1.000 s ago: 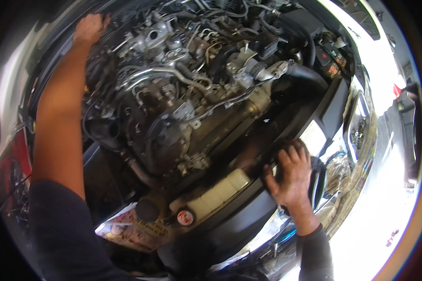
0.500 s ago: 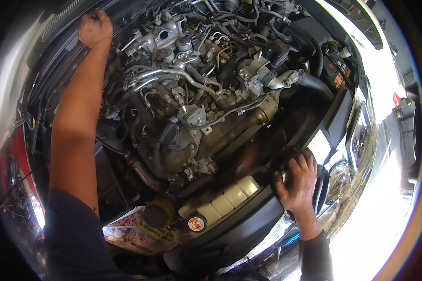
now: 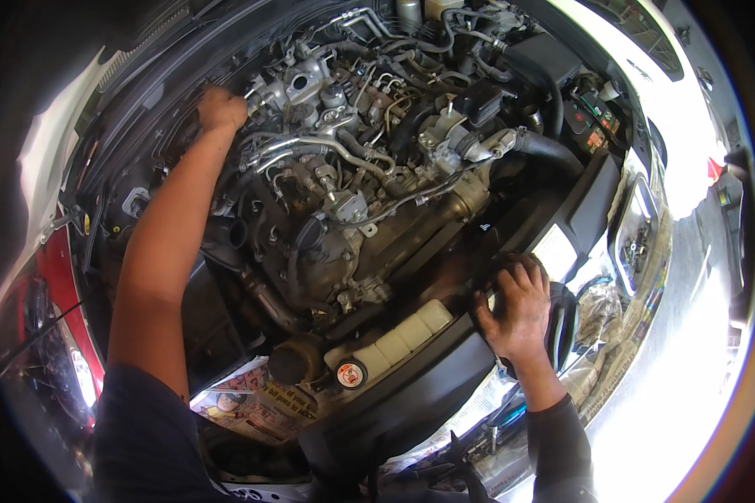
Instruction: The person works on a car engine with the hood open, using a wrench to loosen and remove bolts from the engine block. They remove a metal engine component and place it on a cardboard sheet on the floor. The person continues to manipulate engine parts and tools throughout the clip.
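Observation:
My left arm stretches over the left side of the engine bay. My left hand (image 3: 221,109) is closed at the rear left of the engine (image 3: 344,243), beside a grey metal housing (image 3: 306,81); whatever its fingers hold is hidden. My right hand (image 3: 518,312) lies over a black plastic part at the front edge of the bay, fingers bent over it and thumb apart. Left of that hand sits a cream-coloured coolant tank (image 3: 403,342) with a black cap (image 3: 351,374) bearing an orange label. A long black cover (image 3: 411,394) runs in front of the tank.
Bent metal pipes (image 3: 310,142) and hoses cross the engine top. A battery (image 3: 591,121) stands at the far right. Newspaper (image 3: 264,411) lies at the front left, and more covers the front edge on the right. A dark gap separates the engine from the front panel.
My left hand has moved right and lower in the picture, toward the engine. The view has shifted slightly. My right hand keeps its place on the front edge.

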`<control>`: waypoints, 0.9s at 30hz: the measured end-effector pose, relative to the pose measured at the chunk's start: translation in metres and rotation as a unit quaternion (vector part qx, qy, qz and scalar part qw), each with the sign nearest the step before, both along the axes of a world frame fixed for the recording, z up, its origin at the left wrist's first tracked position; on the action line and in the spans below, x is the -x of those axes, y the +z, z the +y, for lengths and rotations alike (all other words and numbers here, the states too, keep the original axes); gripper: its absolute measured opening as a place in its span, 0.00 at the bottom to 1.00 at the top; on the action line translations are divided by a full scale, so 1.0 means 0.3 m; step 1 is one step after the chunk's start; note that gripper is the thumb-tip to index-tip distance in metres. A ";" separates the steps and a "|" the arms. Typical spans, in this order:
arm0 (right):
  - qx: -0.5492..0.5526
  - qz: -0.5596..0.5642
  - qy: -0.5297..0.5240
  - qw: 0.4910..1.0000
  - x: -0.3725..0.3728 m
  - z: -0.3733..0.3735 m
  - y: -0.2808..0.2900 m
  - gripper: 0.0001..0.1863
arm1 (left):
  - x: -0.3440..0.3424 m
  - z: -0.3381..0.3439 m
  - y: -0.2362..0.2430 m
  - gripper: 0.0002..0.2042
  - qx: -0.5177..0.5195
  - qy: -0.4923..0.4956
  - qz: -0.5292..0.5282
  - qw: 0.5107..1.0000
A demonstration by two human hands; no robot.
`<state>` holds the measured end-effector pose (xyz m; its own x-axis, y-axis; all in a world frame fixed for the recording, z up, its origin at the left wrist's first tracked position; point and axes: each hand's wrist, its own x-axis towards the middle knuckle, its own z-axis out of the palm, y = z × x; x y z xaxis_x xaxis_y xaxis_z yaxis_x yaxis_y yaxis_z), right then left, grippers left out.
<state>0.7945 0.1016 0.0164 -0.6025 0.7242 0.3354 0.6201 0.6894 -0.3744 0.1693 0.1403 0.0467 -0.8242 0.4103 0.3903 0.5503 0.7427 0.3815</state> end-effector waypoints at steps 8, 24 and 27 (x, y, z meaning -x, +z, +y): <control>0.000 0.003 0.006 1.000 -0.008 0.005 -0.001 0.14 | 0.290 0.020 0.058 0.26 -0.223 0.007 -0.118 0.968; 0.022 -0.016 -0.004 1.000 -0.012 -0.003 0.005 0.15 | 0.024 -0.178 0.059 0.17 -0.223 -0.090 0.005 0.971; 0.013 -0.016 -0.012 1.000 -0.009 -0.002 0.007 0.15 | 0.004 -0.154 0.024 0.17 -0.307 -0.084 -0.119 0.940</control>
<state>0.7971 0.1012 0.0185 -0.5955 0.7463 0.2974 0.6477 0.6650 -0.3717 0.1679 0.0941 0.0538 -0.8614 0.3003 0.4096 0.4857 0.2515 0.8371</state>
